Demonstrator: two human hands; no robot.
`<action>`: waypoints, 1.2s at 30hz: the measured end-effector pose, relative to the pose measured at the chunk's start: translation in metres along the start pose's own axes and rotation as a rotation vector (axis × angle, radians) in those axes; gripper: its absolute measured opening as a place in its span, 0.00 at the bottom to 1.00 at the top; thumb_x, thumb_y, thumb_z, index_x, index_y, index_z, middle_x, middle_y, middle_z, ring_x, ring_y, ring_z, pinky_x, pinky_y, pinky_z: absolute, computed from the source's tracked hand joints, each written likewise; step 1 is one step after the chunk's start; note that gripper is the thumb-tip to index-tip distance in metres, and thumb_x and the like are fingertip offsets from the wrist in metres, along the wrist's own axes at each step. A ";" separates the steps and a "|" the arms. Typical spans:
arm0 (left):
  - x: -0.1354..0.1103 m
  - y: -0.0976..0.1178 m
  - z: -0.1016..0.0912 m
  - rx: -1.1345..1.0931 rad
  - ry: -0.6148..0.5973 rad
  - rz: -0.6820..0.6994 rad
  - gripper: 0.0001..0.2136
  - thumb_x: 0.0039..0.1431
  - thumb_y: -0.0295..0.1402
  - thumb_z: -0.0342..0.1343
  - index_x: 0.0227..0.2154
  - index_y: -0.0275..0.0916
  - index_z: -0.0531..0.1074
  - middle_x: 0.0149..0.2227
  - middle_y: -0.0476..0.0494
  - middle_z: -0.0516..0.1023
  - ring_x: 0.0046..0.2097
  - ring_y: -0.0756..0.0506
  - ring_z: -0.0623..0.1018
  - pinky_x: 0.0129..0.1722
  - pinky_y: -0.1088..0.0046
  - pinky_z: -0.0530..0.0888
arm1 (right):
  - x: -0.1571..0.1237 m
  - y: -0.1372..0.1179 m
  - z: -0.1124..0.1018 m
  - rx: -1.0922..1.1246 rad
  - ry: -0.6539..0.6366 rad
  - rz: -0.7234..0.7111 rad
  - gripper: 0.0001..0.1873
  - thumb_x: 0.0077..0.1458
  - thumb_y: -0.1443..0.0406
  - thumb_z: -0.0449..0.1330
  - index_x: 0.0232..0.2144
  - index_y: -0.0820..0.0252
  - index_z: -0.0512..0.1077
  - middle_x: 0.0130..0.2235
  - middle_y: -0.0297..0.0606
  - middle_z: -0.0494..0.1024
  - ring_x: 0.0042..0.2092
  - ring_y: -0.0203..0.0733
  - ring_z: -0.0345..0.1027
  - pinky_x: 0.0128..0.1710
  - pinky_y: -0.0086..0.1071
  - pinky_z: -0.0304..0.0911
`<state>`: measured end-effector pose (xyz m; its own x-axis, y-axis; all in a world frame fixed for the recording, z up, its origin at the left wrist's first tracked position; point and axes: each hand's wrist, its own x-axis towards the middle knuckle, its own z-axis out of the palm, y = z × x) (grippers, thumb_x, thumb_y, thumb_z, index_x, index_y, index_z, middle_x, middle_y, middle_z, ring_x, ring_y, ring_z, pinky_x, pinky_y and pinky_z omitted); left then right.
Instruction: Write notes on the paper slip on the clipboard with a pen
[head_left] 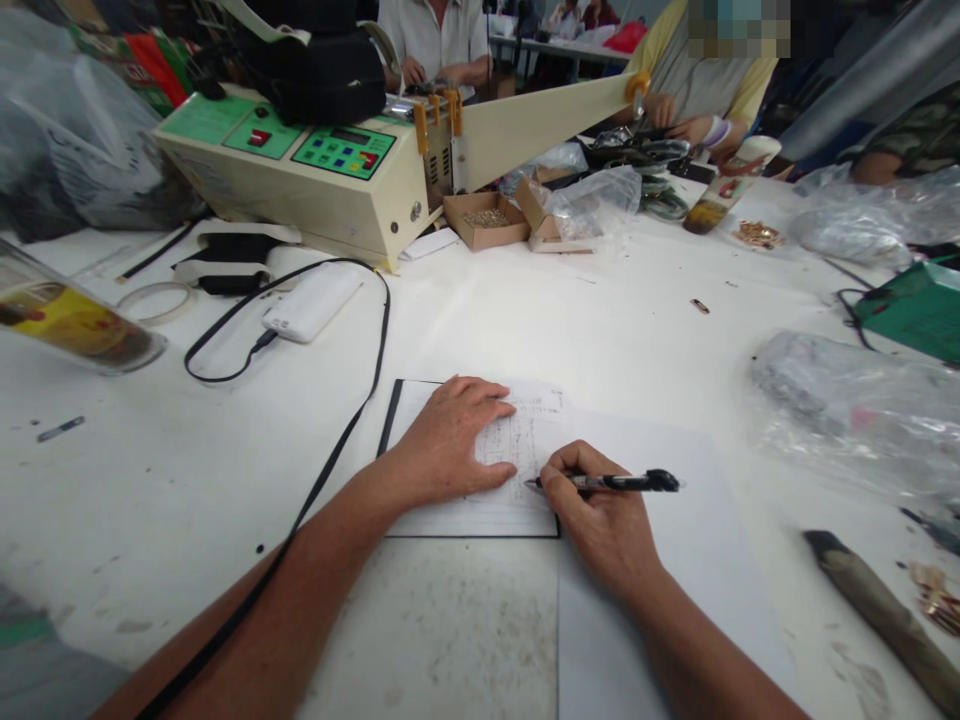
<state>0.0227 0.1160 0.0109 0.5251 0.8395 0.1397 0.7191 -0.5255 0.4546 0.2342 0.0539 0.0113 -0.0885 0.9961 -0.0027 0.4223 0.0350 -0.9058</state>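
Note:
My right hand (600,510) grips a black pen (615,482) between thumb and fingers, its tip at the lower right of a handwritten slip of paper (529,435). That slip lies on a notebook (435,520) with a dark edge. Across the slip's left side rests my left hand (450,440), palm down, with thumb and fingers spread. Beneath my right hand is a large white sheet (697,530). A black cable (337,450) crosses over my left forearm and ends at a white power bank or similar device (315,300).
A cream machine (300,200) with green panels stands at the back left. Behind it are small cardboard boxes (484,220). A tilted drink cup (75,310) is at left; plastic bags (847,400) and a dark bar (877,610) lie right. Two people sit across the table.

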 end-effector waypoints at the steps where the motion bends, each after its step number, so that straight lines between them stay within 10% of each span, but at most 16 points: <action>1: 0.000 0.000 0.000 -0.001 0.000 -0.001 0.28 0.49 0.42 0.71 0.54 0.41 0.75 0.62 0.40 0.73 0.63 0.34 0.68 0.69 0.52 0.61 | 0.000 0.000 0.000 -0.006 0.001 -0.005 0.12 0.61 0.64 0.58 0.25 0.56 0.67 0.24 0.28 0.66 0.27 0.37 0.58 0.28 0.32 0.54; 23: 0.000 0.001 -0.005 0.000 -0.015 -0.024 0.28 0.49 0.39 0.71 0.54 0.41 0.75 0.62 0.40 0.72 0.64 0.34 0.67 0.67 0.51 0.64 | 0.001 0.001 0.000 0.187 0.057 0.122 0.19 0.67 0.48 0.56 0.40 0.56 0.76 0.31 0.33 0.76 0.30 0.39 0.70 0.31 0.31 0.66; 36: -0.007 -0.004 -0.008 -0.020 0.033 -0.075 0.28 0.46 0.34 0.68 0.53 0.42 0.76 0.63 0.38 0.72 0.65 0.30 0.67 0.69 0.46 0.62 | 0.006 0.001 0.022 0.184 0.126 -0.004 0.21 0.68 0.49 0.53 0.33 0.57 0.72 0.26 0.31 0.68 0.28 0.38 0.64 0.28 0.30 0.59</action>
<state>0.0123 0.1131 0.0149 0.4547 0.8807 0.1331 0.7464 -0.4583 0.4826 0.2143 0.0582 0.0010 0.0286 0.9986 0.0435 0.2493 0.0350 -0.9678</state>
